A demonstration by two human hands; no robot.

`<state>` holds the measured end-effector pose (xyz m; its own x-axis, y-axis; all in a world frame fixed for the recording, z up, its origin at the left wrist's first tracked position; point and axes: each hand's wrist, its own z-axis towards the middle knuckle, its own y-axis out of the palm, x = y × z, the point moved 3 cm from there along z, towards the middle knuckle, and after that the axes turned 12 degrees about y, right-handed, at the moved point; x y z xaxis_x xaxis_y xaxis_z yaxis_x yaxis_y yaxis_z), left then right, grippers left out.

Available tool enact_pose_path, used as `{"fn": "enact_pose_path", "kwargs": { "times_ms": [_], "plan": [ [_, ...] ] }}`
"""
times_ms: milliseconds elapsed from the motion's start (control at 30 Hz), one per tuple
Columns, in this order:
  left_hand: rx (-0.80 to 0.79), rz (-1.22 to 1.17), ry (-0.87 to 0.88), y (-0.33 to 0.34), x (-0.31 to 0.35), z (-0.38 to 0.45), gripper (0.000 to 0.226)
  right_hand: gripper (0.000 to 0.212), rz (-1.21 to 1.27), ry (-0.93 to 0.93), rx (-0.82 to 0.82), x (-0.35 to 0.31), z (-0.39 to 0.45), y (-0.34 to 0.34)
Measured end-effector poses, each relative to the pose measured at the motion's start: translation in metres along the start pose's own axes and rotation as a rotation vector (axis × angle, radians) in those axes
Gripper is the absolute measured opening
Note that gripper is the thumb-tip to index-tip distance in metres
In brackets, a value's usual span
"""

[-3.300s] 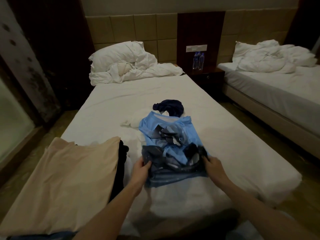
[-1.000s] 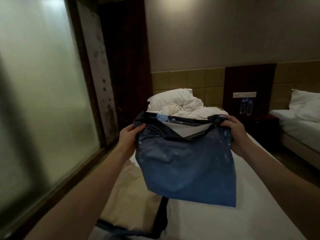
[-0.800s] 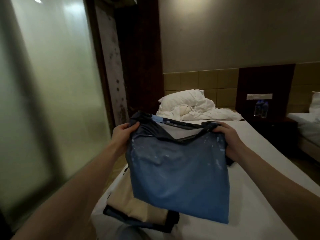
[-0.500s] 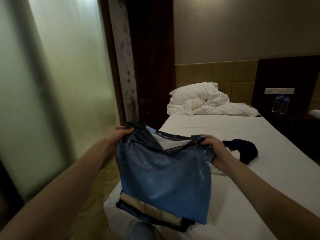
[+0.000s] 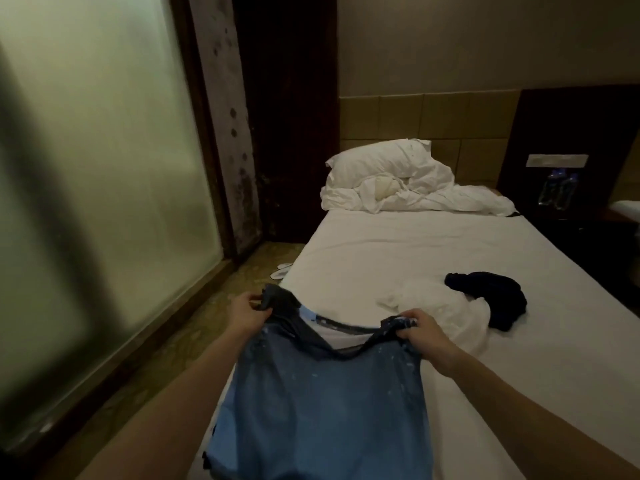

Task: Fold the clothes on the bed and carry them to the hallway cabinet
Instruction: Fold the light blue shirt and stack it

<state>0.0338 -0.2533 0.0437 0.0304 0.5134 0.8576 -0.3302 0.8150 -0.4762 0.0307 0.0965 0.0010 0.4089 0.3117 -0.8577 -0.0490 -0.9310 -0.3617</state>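
Both hands up: left hand (image 5: 247, 315) and right hand (image 5: 424, 332) each pinch a top corner of the blue shirt (image 5: 322, 410), hanging over the bed's (image 5: 415, 251) near-left edge. Folding's unfinished; white garment (image 5: 440, 306) and dark garment (image 5: 491, 301) lie crumpled mid-bed, nothing carried yet.

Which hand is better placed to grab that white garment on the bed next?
Right. The right hand grips the blue shirt right beside the white garment; the left hand holds the shirt's other shoulder at the bed's far-side edge, so it would probably have to cross over.
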Motion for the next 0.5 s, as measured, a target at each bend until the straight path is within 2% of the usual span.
{"fn": "enact_pose_path", "kwargs": {
  "times_ms": [67,133,200,267,333,400,433,500],
  "plan": [
    [-0.034,0.034,0.011,0.018,-0.011,0.005,0.041,0.029,-0.143,-0.054,-0.012,0.004,0.004,0.006],
    [-0.040,0.099,0.068,0.031,-0.022,0.010,0.044,0.043,-0.297,-0.131,0.018,0.010,0.008,0.012],
    [-0.018,0.282,0.190,0.039,-0.027,0.013,0.047,0.052,-0.507,-0.317,0.157,0.013,0.006,0.015],
    [0.004,0.568,0.438,0.045,-0.020,0.008,0.051,0.050,-0.703,-0.660,0.274,0.013,-0.005,0.021],
    [-0.022,0.679,0.810,0.055,-0.003,-0.004,0.041,0.046,-0.835,-0.917,0.229,0.016,-0.018,0.031],
    [-0.229,0.732,1.108,0.070,0.010,-0.022,0.029,0.049,-0.987,-0.938,0.143,0.024,-0.020,0.041],
    [-0.387,0.780,1.172,0.080,0.012,-0.030,0.033,0.056,-1.043,-0.868,0.095,0.029,-0.018,0.043],
    [-0.651,0.904,1.155,0.100,0.009,-0.045,0.051,0.075,-1.108,-0.727,0.051,0.040,-0.010,0.042]
  ]
}}
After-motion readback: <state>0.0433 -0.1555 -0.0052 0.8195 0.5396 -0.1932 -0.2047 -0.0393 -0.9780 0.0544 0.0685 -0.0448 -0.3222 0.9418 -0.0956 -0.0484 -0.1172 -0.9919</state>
